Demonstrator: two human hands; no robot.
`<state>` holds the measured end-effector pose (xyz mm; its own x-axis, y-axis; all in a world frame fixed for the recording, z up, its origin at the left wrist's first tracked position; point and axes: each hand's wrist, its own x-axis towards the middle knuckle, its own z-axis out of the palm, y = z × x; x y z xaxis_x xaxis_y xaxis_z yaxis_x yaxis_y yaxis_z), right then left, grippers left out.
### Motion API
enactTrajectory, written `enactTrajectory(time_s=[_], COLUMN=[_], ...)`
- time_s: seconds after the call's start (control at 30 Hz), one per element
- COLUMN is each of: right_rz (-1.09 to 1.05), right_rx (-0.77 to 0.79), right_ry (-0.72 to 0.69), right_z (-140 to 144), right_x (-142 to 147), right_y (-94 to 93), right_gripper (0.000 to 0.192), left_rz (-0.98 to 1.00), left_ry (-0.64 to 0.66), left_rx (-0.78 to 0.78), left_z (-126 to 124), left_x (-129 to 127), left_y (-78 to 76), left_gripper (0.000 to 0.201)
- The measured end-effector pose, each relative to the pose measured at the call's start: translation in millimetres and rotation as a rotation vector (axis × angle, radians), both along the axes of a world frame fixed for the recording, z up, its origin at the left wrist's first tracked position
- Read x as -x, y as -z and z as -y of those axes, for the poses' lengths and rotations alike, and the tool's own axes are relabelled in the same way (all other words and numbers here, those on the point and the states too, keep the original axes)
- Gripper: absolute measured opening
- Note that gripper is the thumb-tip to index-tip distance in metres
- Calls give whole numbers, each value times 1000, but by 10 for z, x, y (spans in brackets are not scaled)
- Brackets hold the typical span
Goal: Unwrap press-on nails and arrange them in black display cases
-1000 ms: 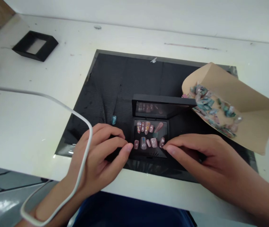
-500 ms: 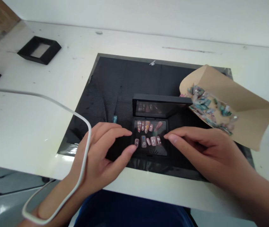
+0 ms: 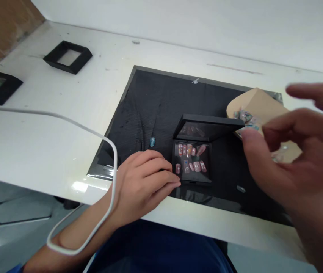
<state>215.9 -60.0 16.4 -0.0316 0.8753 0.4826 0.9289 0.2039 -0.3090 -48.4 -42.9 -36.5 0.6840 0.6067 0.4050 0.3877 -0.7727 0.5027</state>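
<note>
On the black mat (image 3: 156,102), open nail case (image 3: 211,120) sits just right of left hand (image 3: 147,182), the nearer one, fingers bunched; nail rows (image 3: 197,166) run left-right; right hand (image 3: 312,148) half-curled, partly hiding paper tray (image 3: 272,108); can't tell either grip.

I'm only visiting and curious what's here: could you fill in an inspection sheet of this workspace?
Surface: glossy black mat on a white table.
Job's things: open black hinged case with two rows of pinkish nail-shaped pieces; tan paper tray with more pieces.
Clutter: loose teal piece and greyish piece on the mat; two black frames.
Hands: left hand beside the case, contact unclear; right hand blurred, raised before the tray, grip unclear.
Cables: white cable looping past the left forearm.
Surroundings: white wall; brown panel.
</note>
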Motion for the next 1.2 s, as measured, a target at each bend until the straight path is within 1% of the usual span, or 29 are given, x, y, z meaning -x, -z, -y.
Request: enactTrajectory(time_s=[0.03,0.1,0.13,0.2,0.27,0.3,0.33,0.4,0.47,0.57,0.63,0.67,0.8,0.97,1.07,1.1,1.2], right_rz=[-13,-122,-183,-250,-235,-214,-188,-127,-67,-30,-7,11,124,160,94,47,-99], right_rx=[45,165,211,231,211,227,254,322,332,320,307,291,177,108,102,106,137], right_ry=[31,0,-53,-174,-316,-387,-450,-521,-530,-543,-557,-558,-547,-540,-544,-551,-575], right_z=[-56,-140,-159,-138,-39,30,104,243,335,368,356,351,358,372,401,419,484], right_x=[-16,-48,-64,-97,-126,-137,-145,-148,-138,-109,-84,-70,-10,37,62,78,145], right_y=[0,35,57,93,120,139,167,254,360,471,491,492,498,528,498,480,425], right_gripper=[24,31,31,26,17,14,14,15,14,14,15,16,18,19,12,9,6], left_rz=[3,5,6,9,9,24,48,111,102,-77,-177,-204,-258,-266,-219,-190,-59], left_ry=[-2,-6,-8,-9,-20,-38,-59,-99,-104,0,78,86,51,17,-5,-13,-25], left_rx=[5,22,29,38,25,6,-15,-61,-81,-56,-14,-1,-12,-120,-215,-259,-415], left_z=[6,11,11,11,20,29,39,59,69,65,60,59,68,74,75,79,102], left_x=[-2,-10,-16,-24,-24,-20,-15,-5,-1,-10,-19,-22,-32,-63,-69,-64,-15], left_y=[0,-2,0,14,43,60,76,94,82,33,13,13,49,90,116,124,124], left_gripper=[10,17,19,19,14,13,17,32,42,53,53,51,45,46,53,49,27])
